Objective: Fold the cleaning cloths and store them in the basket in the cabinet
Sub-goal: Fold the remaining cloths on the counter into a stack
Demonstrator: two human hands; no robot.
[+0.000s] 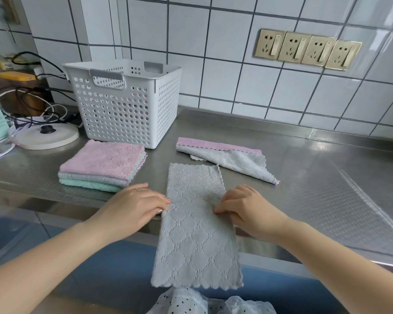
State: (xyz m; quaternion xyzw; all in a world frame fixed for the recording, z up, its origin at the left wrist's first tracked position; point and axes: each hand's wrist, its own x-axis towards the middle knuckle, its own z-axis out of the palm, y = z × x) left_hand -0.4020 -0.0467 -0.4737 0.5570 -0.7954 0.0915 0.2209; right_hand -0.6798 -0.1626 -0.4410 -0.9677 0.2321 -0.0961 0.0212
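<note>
At the bottom of the frame a grey cloth (196,234) lies as a long strip, its near half hanging over the bench (315,177) edge toward the person. The left hand (134,207) pinches its left edge at mid-length and the right hand (243,209) pinches the right edge opposite, fingers (220,208) curled onto the fabric. The step looks like the second fold. It would go best if both pinches stay level with each other, the hanging half is brought up over the far half, the scalloped ends are matched, and the crease is pressed flat.

Further up, left of centre, sits a stack of folded cloths (102,166), pink on top, then grey and green. To the right a pink-and-grey cloth (227,158) lies unfolded. Behind the stack stands the white basket (125,103); its inside is mostly hidden, though something pinkish shows through the holes. No cabinet is in view. The clutter at upper left is hard to make out.
</note>
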